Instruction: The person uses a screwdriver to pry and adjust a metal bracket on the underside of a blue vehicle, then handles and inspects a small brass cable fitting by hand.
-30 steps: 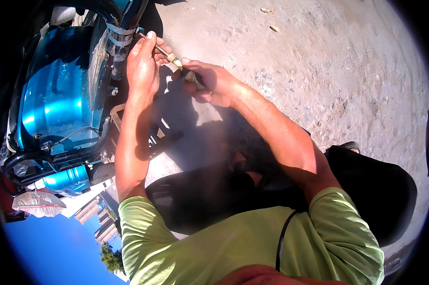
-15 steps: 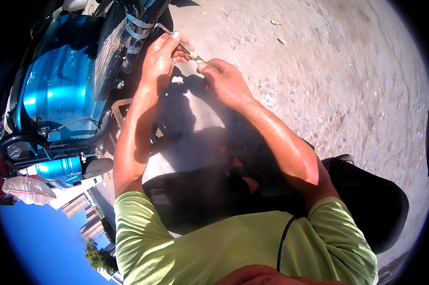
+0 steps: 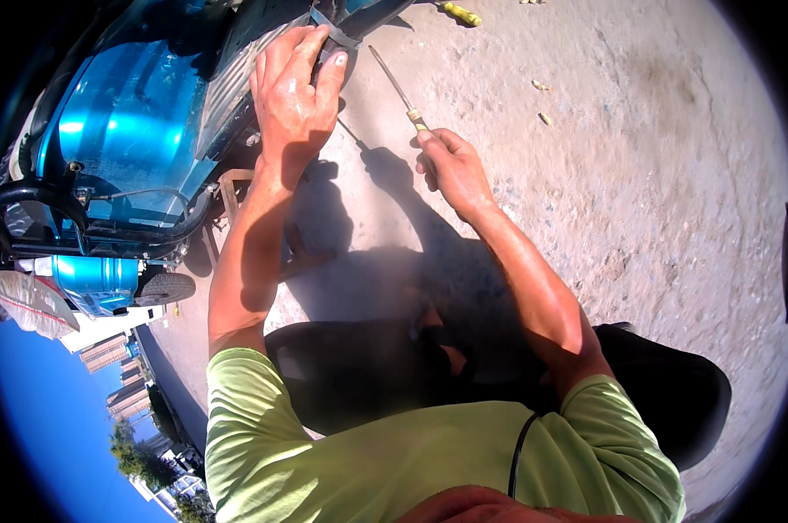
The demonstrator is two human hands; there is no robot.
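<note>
My right hand (image 3: 453,166) is closed around the handle of a screwdriver (image 3: 394,83). Its long thin metal shaft points up and to the left, its tip apart from the vehicle. Higher up on the left, my left hand (image 3: 296,96) has its fingers bent over a grey band (image 3: 335,31) wrapped round a dark tube (image 3: 378,24) of the blue vehicle. The fingertips press at the band, and the hand hides part of the tube.
The vehicle's shiny blue body panel (image 3: 124,131) and black tubular frame (image 3: 132,234) fill the left side. On the rough concrete ground (image 3: 638,166) lie a yellow-handled tool (image 3: 461,13) at the top and small yellowish scraps (image 3: 545,118). A wheel (image 3: 166,288) shows lower left.
The screwdriver has come away from the tube, moving right with my right hand. My left hand has let go of its shaft and moved up onto the band.
</note>
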